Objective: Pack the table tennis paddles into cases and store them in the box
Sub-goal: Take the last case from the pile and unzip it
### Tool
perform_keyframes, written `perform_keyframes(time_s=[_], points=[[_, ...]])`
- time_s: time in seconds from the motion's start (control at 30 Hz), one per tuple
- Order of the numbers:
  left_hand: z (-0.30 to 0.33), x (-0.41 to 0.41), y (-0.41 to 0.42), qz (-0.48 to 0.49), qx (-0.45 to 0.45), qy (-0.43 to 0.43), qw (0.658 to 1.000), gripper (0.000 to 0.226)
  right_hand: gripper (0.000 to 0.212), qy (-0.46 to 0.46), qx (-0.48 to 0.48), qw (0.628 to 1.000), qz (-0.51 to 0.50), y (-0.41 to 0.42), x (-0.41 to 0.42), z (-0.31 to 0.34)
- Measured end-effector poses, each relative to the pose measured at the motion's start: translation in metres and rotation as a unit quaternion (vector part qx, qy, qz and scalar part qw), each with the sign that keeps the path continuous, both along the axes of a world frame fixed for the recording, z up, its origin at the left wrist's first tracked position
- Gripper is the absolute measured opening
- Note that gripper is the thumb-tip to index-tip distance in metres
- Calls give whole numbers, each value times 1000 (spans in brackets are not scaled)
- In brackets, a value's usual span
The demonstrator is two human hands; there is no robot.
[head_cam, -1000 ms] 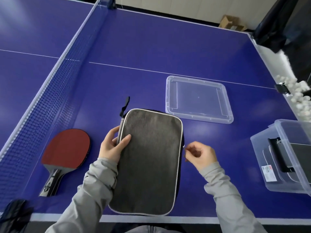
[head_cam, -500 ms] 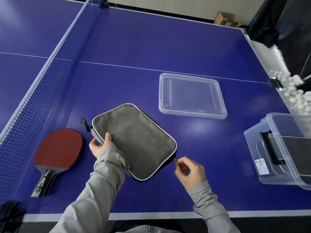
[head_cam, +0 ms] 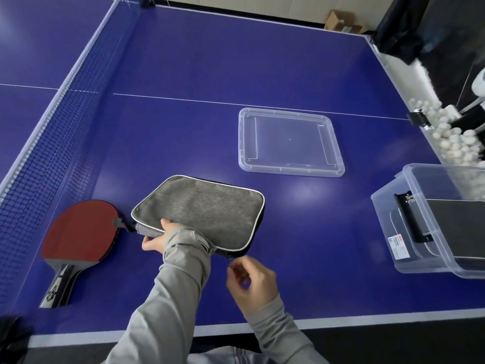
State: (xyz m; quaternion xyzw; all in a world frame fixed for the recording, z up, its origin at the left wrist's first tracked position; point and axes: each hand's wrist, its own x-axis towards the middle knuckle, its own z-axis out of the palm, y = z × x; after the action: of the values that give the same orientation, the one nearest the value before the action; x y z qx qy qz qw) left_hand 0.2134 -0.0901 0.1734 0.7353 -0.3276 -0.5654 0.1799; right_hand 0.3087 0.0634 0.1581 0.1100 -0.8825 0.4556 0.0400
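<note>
Rotated since half a second ago: the grey fabric zip-up paddle case with white piping point(head_cam: 204, 211) now lies with its long axis running left-right across the blue counter point(head_cam: 236, 61), not diagonal, and my right hand has slid along its near edge. Leftmost, the red-rubber table tennis paddle with black handle point(head_cam: 78, 232) lies flat, blade just beside the case's left end, handle pointing toward me. My left hand point(head_cam: 157, 239) grips the case's near-left corner, fingers curled around the edge by the black pull tab point(head_cam: 119, 223). My right hand point(head_cam: 252, 282) is at the near-right edge, fingertips pinching what looks like the small zipper pull point(head_cam: 230, 258); too small to be sure. Zip line runs leftward from that pinch, so probably the right hand travels while the left anchors. Loose paddle is nearer my left. Further right: clear plastic lid point(head_cam: 290, 144), then clear plastic storage box point(head_cam: 409, 179) with dark cases already inside.
</note>
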Motion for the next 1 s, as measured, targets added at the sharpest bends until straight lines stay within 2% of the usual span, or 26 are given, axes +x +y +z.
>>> perform_keyframes(time_s=[0.2, 0.27, 0.33, 0.43, 0.53, 0.6, 0.67, 0.77, 0.83, 0.9, 0.93, 1.0], points=[[-6, 9, -1, -65, -42, 86, 993, 51, 15, -46, -31, 998, 11, 10, 1, 2], [-12, 16, -7, -134, -80, 127, 980, 51, 18, -71, -71, 993, -55, 28, -3, 5], [-16, 22, -17, -210, -107, 170, 957, 47, 21, -111, -135, 971, -161, 50, -17, 7], [-23, 31, -29, -308, -92, 250, 913, 33, 19, -156, -198, 938, -238, 80, -45, 13], [-25, 37, -32, -386, -54, 305, 869, 25, 13, -254, -236, 922, -170, 90, -65, 18], [-24, 38, -29, -415, -37, 324, 849, 26, 17, -324, -269, 901, -106, 85, -69, 20], [-23, 37, -25, -437, -26, 335, 834, 31, 24, -348, -277, 893, -68, 78, -68, 20], [-18, 33, -16, -453, -32, 319, 832, 31, 30, -321, -281, 902, -63, 71, -64, 28], [-12, 28, -8, -473, -77, 254, 840, 46, 24, -275, -287, 916, -53, 66, -59, 39], [-1, 26, 7, -505, -124, 178, 836, 67, 25, -211, -238, 946, -68, 60, -53, 48], [6, 27, 17, -527, -131, 167, 823, 73, 23, -174, -192, 963, -79, 56, -50, 50], [22, 33, 41, -580, -103, 200, 783, 82, 13, -97, -94, 988, -79, 49, -43, 52]])
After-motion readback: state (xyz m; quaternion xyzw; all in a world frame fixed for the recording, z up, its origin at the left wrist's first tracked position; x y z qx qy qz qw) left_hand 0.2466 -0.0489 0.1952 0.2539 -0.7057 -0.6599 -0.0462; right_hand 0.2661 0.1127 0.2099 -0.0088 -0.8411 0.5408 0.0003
